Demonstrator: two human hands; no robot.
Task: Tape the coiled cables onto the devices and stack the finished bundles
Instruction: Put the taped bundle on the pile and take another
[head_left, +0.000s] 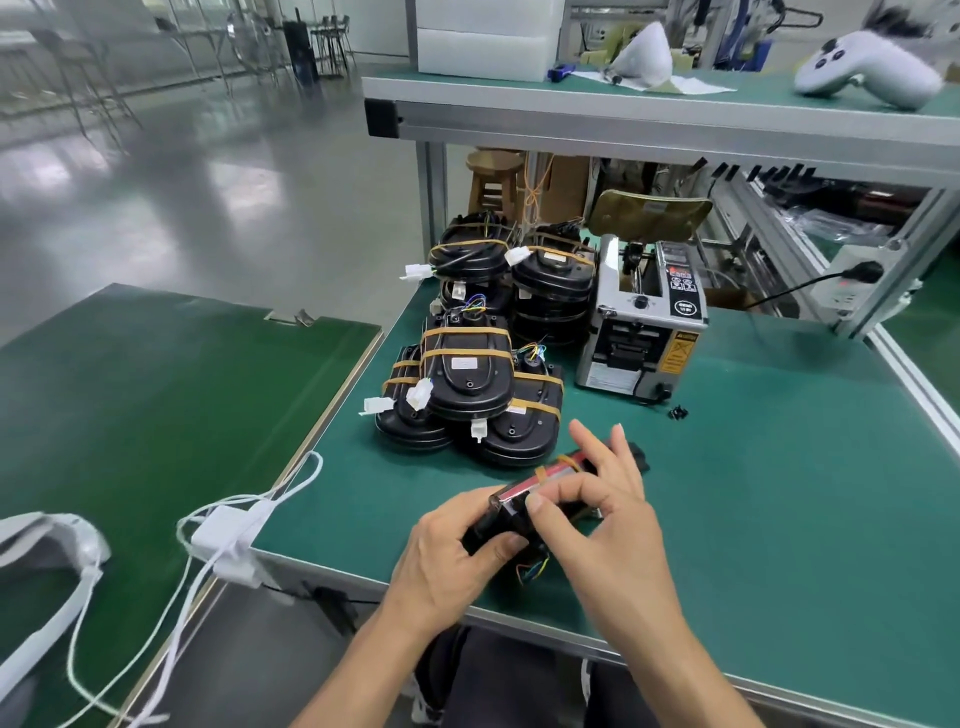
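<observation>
1. Lower centre of frame: a black device (519, 512) is held on edge above the near edge of the green table (779, 493).
2. Left hand (457, 551): fingers curled round the device's near end, thumb on top.
3. Right hand (608, 519): forefinger and thumb pinch the device; other fingers are spread upward.
4. Tan tape strips (563, 462) cross the device; coloured wires (532, 571) show beneath it.
5. Centre: finished bundles (467, 374) are stacked, banded in tan tape.
6. Just right of the stacks: a tape dispenser (644, 322) is seen.
</observation>
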